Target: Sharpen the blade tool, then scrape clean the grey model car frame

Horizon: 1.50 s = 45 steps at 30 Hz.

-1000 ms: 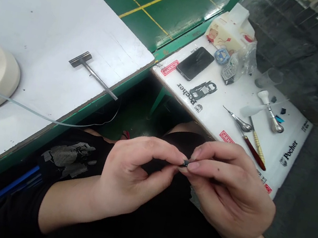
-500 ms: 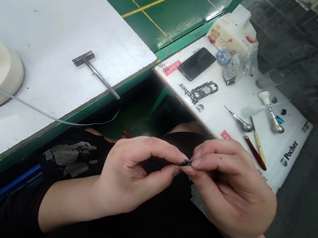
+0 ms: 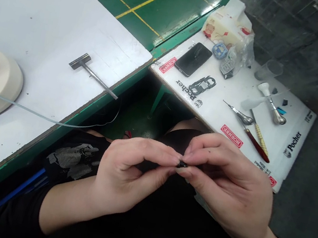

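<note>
A small black part (image 3: 182, 164) is pinched between the fingertips of both hands, above my lap. My left hand (image 3: 134, 172) grips its left side with thumb and fingers. From the other side, my right hand (image 3: 228, 180) holds it between thumb and fingertips, which cover much of its surface. The part's exact shape is too small to tell. Beyond the hands, a dark openwork plastic piece (image 3: 197, 88) lies on the white printed board (image 3: 215, 114), near a black phone (image 3: 193, 59).
The left white tabletop (image 3: 55, 27) carries a metal T-shaped tool (image 3: 100, 80) and a round cream stand (image 3: 10, 88) with a thin tube. On the right board are a hook tool (image 3: 243, 117), a red-handled tool (image 3: 257, 146), a clear cup (image 3: 269, 70) and a tissue pack (image 3: 224, 28).
Both hands have shifted slightly left with the small black part between them. My right fingertips have risen a little. The camera view has also shifted slightly.
</note>
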Available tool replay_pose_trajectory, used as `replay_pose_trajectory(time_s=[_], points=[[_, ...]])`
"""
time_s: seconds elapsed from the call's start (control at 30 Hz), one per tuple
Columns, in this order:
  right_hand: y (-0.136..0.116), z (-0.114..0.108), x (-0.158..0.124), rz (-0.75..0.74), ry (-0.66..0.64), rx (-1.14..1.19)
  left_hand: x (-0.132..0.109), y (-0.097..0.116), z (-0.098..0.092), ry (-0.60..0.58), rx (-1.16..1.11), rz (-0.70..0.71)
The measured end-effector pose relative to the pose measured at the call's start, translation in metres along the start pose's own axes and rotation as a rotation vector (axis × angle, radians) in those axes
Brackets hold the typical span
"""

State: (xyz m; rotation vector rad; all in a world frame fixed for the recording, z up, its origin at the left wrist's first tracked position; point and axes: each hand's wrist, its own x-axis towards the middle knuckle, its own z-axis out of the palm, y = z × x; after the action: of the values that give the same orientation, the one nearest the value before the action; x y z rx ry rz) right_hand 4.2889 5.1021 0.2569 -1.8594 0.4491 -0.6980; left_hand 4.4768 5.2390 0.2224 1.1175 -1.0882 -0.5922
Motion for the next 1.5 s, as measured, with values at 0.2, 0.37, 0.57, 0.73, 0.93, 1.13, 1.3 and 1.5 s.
replay_pose_trajectory(time_s=[0.2,0.37,0.57,0.73,0.93,1.13,1.3,1.5], points=[[-0.014,0.011,0.002,-0.019,0.043,-0.028,-0.004,-0.014,0.002,-0.03,-0.338,-0.092],[-0.02,0.021,-0.001,-0.038,0.083,-0.099,-0.014,-0.026,0.004,-0.019,-0.46,-0.107],[-0.024,0.028,-0.005,-0.036,0.089,-0.097,-0.019,-0.023,-0.002,0.003,-0.313,-0.095],[-0.028,0.031,-0.004,-0.017,0.086,-0.099,-0.021,-0.019,-0.008,0.011,-0.204,-0.073],[-0.026,0.032,-0.004,0.033,0.073,-0.077,-0.03,-0.022,-0.013,-0.005,-0.267,-0.146],[-0.024,0.033,-0.004,0.03,0.056,-0.047,-0.036,-0.02,-0.014,0.009,-0.362,-0.187],[-0.025,0.032,-0.001,0.048,0.002,-0.015,-0.036,-0.019,-0.016,-0.019,-0.342,-0.146],[-0.025,0.031,0.0,0.026,-0.028,-0.016,-0.039,-0.017,-0.016,-0.001,-0.38,-0.197]])
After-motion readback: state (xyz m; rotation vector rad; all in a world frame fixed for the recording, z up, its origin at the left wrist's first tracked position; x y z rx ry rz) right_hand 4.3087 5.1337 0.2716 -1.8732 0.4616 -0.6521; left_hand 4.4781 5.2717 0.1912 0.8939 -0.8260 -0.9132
